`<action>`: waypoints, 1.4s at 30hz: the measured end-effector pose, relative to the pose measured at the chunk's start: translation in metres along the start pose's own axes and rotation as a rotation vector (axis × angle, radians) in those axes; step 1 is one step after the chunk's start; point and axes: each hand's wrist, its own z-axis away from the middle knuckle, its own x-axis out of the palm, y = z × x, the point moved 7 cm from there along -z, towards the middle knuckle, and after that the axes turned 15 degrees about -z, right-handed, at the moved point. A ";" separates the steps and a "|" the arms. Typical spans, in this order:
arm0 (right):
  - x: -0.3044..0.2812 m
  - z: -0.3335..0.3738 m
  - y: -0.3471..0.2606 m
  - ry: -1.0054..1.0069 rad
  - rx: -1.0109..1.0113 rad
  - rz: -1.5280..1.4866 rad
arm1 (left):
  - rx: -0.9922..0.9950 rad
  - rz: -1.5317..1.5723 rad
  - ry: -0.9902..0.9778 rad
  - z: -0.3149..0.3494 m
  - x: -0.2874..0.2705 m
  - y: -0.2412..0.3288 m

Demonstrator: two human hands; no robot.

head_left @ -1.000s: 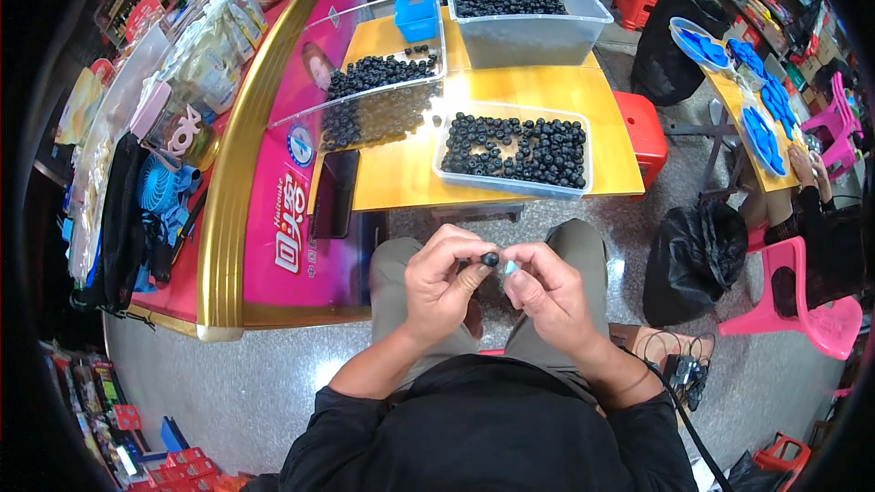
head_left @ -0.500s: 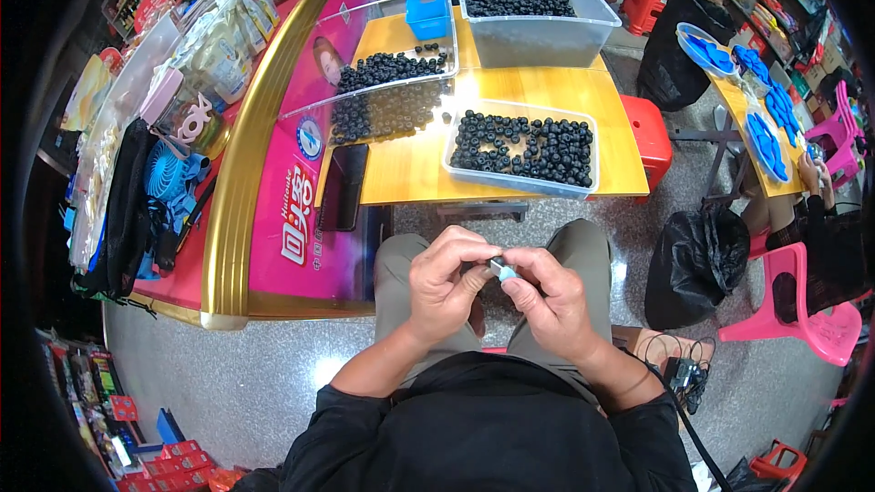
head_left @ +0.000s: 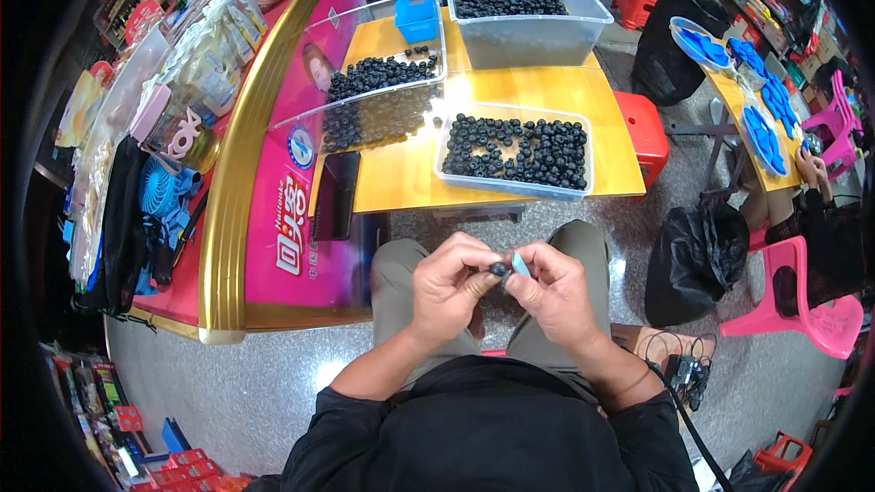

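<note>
Over my lap, my left hand (head_left: 448, 290) pinches a small round black part (head_left: 499, 269) between thumb and fingertips. Close beside it, my right hand (head_left: 556, 299) grips a small light-blue flat piece (head_left: 520, 264) between thumb and index finger. My fingertips nearly meet; whether the two pieces touch I cannot tell. Just beyond my hands on the yellow table (head_left: 547, 84), a shallow clear tray (head_left: 439, 164) holds many similar black parts, with some of its bottom showing through.
A deep clear bin (head_left: 538, 47) and a clear box (head_left: 365, 96), both with black parts, stand farther back; a blue basket (head_left: 416, 18) sits in the box. A phone (head_left: 337, 196) lies left. Red stools (head_left: 643, 137) flank the right. Another person's hand (head_left: 814, 169) works beside blue pieces.
The black part has turned its rounded end into view in my left hand. The light-blue piece has tilted upright and moved slightly up and right in my right hand.
</note>
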 end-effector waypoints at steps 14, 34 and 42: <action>-0.033 -0.012 0.011 0.164 0.132 -0.151 | 0.271 -0.748 0.322 -0.117 -0.086 0.017; -0.052 -0.023 0.015 0.243 0.171 -0.259 | 0.175 -1.386 -0.526 -0.173 0.043 -0.133; -0.053 -0.025 0.016 0.243 0.124 -0.168 | 0.241 -1.271 -0.301 -0.165 0.034 -0.117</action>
